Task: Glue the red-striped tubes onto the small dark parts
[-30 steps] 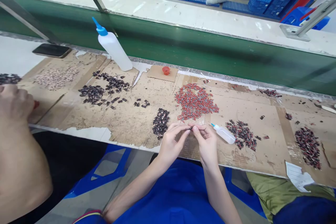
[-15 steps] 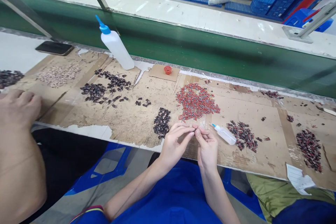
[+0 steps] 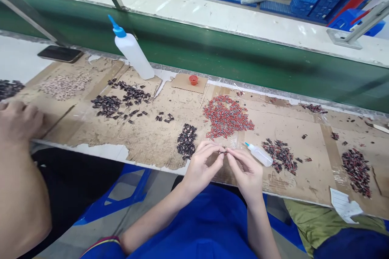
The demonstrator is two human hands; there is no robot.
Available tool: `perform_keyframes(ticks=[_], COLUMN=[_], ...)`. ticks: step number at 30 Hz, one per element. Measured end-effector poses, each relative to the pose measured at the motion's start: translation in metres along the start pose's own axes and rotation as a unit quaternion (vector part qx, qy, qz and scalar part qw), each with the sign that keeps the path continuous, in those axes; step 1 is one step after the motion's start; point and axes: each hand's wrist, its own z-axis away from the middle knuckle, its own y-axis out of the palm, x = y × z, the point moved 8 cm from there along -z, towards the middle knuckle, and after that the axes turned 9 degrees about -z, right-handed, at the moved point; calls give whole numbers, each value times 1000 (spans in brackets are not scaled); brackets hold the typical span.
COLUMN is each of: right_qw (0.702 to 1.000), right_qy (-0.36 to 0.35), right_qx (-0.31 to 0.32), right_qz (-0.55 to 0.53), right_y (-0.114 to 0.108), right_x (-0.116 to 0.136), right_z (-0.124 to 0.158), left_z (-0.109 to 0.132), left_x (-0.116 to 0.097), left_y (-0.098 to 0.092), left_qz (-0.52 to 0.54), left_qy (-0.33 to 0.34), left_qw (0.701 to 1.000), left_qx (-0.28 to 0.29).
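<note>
My left hand [image 3: 203,162] and my right hand [image 3: 247,170] meet fingertip to fingertip above the table's front edge. Pinched between them is a small dark part [image 3: 224,152], mostly covered by the fingers. Just beyond my hands spreads a pile of small red-and-silver parts [image 3: 226,117]. Left of my left hand lies a heap of small black parts [image 3: 186,141]. A small clear bottle with a blue tip [image 3: 259,155] lies on its side by my right hand, next to a heap of black-and-red parts [image 3: 280,156].
Cardboard [image 3: 146,141] covers the table. A large white squeeze bottle [image 3: 134,56] and a red cup [image 3: 193,80] stand toward the back, near a phone [image 3: 60,54]. A co-worker's hand [image 3: 20,119] rests at the left. More black-and-red parts [image 3: 356,172] lie at the right.
My right hand has shifted slightly right and its fingers have straightened. My left hand keeps its pinch at nearly the same place. The co-worker's arm has moved slightly left.
</note>
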Motion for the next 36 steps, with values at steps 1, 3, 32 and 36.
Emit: perform_keyframes(ticks=[1, 3, 32, 36], right_qw=[1000, 1000, 883, 952], right_qy=[-3, -3, -26, -14], right_qx=[1, -2, -60, -87], right_qz=[-4, -23, 464, 292], right_y=[0, 0, -90, -90], right_x=[1, 0, -38, -32], right_z=[0, -1, 2, 3], left_z=[0, 1, -27, -28], left_x=[1, 3, 70, 68], left_y=[0, 1, -30, -25], left_qz=[4, 14, -431, -372], left_qy=[-6, -23, -21, -3], left_qw=[1000, 999, 901, 927], left_qx=[6, 20, 35, 45])
